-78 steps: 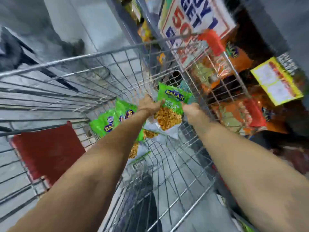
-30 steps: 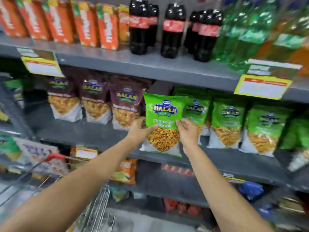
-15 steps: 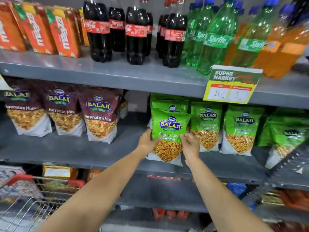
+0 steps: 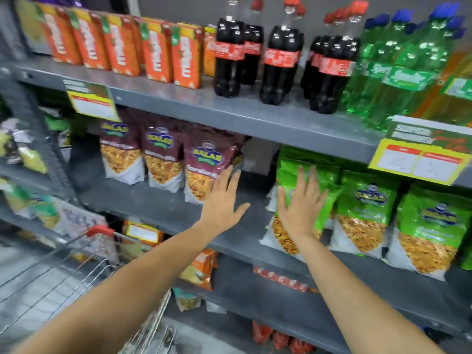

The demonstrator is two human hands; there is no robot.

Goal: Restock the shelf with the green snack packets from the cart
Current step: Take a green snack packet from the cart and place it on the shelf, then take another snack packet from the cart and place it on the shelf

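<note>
A green snack packet (image 4: 287, 236) stands upright at the left end of a row of green packets (image 4: 365, 215) on the grey middle shelf (image 4: 163, 208). My right hand (image 4: 300, 203) lies flat against its front, fingers spread, gripping nothing. My left hand (image 4: 222, 203) hovers open over the bare gap of shelf left of that packet, holding nothing. The wire cart (image 4: 63, 277) with a red handle sits at the lower left; its contents are not visible.
Maroon snack packets (image 4: 163, 159) stand left of the gap. Orange juice cartons (image 4: 153, 52), cola bottles (image 4: 278, 60) and green soda bottles (image 4: 383, 77) fill the upper shelf. Yellow price tags (image 4: 419, 159) hang from its edge. More packets (image 4: 199, 269) lie on lower shelves.
Both hands carried a green packet from the cart to the middle shelf, set it at the left end of the green row and let go. Both hands are now open.
</note>
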